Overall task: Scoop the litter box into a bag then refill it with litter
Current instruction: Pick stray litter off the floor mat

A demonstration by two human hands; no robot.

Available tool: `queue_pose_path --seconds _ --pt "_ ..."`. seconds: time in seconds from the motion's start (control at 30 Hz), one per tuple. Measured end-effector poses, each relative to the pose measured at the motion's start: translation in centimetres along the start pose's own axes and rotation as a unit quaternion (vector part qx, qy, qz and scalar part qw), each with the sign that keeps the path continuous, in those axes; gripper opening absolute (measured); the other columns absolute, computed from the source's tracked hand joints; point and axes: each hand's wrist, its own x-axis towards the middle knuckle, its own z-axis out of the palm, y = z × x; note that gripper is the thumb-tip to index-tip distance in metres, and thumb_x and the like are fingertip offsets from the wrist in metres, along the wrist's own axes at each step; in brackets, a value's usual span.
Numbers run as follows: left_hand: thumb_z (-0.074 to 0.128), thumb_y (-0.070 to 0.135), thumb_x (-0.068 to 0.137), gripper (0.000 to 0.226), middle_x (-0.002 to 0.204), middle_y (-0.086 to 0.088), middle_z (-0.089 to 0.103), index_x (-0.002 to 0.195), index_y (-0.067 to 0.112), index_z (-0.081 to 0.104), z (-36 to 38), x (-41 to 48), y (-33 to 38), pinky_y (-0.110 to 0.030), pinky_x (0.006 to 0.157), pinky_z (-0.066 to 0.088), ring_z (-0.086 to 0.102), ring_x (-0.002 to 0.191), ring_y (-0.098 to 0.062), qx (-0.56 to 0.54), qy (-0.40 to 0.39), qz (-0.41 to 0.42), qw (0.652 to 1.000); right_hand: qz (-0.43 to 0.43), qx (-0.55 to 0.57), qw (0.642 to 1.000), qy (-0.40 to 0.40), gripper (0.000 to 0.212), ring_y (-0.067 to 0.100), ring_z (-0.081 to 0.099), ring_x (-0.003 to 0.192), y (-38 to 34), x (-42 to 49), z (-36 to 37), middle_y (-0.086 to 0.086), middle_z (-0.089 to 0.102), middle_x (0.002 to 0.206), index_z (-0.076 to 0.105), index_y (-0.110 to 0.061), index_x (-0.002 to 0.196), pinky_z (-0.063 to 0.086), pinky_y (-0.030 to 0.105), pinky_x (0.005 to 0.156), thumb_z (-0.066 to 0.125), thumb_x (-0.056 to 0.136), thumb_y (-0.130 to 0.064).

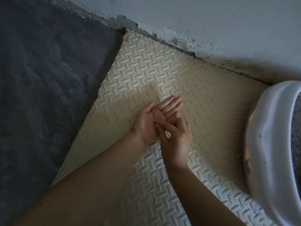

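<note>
Position: both of my hands are held above the cream foam mat, near its centre.

1. Left hand: palm turned upward, fingers straight and close together, thumb out to the side. It holds nothing.
2. Right hand: seen from the back, laid across the heel of the left palm. Its fingers are partly bent and one tip touches the left palm. I cannot tell whether anything is pinched beneath them (the contact point is hidden by the hand itself).
3. Litter box: white, with a rounded rim, standing on the mat at the right edge of view, well apart from both hands. Only part of it shows. Dark smudges mark its outer wall low down.
4. Litter: a grey speckled strip shows inside the rim at the far right.

Surroundings: a dark grey rug lies along the left edge of the mat. A pale wall runs behind the mat, chipped and stained along its base.
</note>
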Motion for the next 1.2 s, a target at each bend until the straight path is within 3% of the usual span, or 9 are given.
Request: queue_pose_path --seconds 0.23,0.43,0.6,0.83,0.9,1.03,1.2 --pt "0.019 0.033 0.099 0.058 0.141 -0.019 0.046 0.134 -0.004 0.046 -0.2 -0.2 0.9 -0.039 0.11 0.033 0.044 0.131 -0.029 -0.021 0.005 0.02 1.0 0.069 0.115 0.99 0.044 0.015 0.011 0.056 0.078 1.2 1.5 -1.8 -0.006 0.057 0.084 0.072 -0.019 0.093 0.051 0.034 0.074 0.076 0.078 -0.018" --pt "0.015 0.039 0.1 0.061 0.148 -0.015 0.039 0.14 -0.001 0.038 -1.4 -1.1 3.3 -0.037 0.114 0.028 0.038 0.136 -0.027 -0.024 -0.01 0.048 0.999 0.15 0.069 0.986 0.028 0.021 0.014 0.056 0.083 4.2 2.8 -1.9 -0.011 0.054 0.083 0.074 -0.023 0.1 0.052 0.033 0.082 0.074 0.079 -0.024" --pt "0.014 0.041 0.1 0.063 0.147 -0.015 0.04 0.14 -0.001 0.038 -1.6 -0.9 3.5 -0.037 0.113 0.029 0.035 0.137 -0.026 -0.013 -0.007 0.031 0.999 0.158 0.04 0.986 0.045 0.014 0.004 0.054 0.079 4.3 3.1 -1.3 -0.01 0.057 0.08 0.077 -0.022 0.092 0.046 0.016 0.074 0.075 0.078 -0.025" --pt "0.016 0.042 0.099 0.063 0.147 -0.015 0.04 0.14 -0.001 0.038 -1.4 -0.8 3.4 -0.036 0.112 0.031 0.034 0.138 -0.025 -0.019 -0.019 0.036 0.999 0.121 -0.003 0.993 0.013 0.01 0.012 0.056 0.085 4.1 3.2 -1.1 -0.008 0.059 0.086 0.072 -0.016 0.093 0.052 0.036 0.08 0.067 0.085 -0.019" --pt "0.018 0.041 0.098 0.062 0.145 -0.015 0.043 0.138 -0.001 0.041 -1.2 -0.7 3.2 -0.036 0.111 0.032 0.036 0.137 -0.025 -0.019 -0.012 0.049 0.999 0.12 0.04 0.992 0.018 0.007 0.012 0.058 0.081 3.3 2.8 -0.9 -0.007 0.06 0.086 0.072 -0.016 0.09 0.053 0.035 0.077 0.067 0.085 -0.018" --pt "0.019 0.04 0.097 0.062 0.143 -0.017 0.044 0.136 -0.002 0.042 -1.0 -0.3 2.5 -0.038 0.111 0.032 0.036 0.137 -0.025 -0.039 -0.009 0.059 0.997 0.1 0.15 0.984 -0.011 0.008 0.007 0.056 0.069 -0.1 1.1 -0.1 -0.007 0.058 0.079 0.074 -0.016 0.089 0.047 0.017 0.065 0.073 0.081 -0.016" --pt "0.013 0.04 0.1 0.062 0.15 -0.016 0.035 0.139 -0.002 0.037 -1.0 -0.3 1.8 -0.036 0.114 0.026 0.034 0.138 -0.026 0.0 -0.021 0.068 0.997 0.077 0.138 0.987 -0.035 0.012 0.012 0.053 0.069 -1.9 -0.2 1.9 -0.007 0.053 0.074 0.075 -0.021 0.094 0.049 0.03 0.064 0.072 0.082 -0.021"
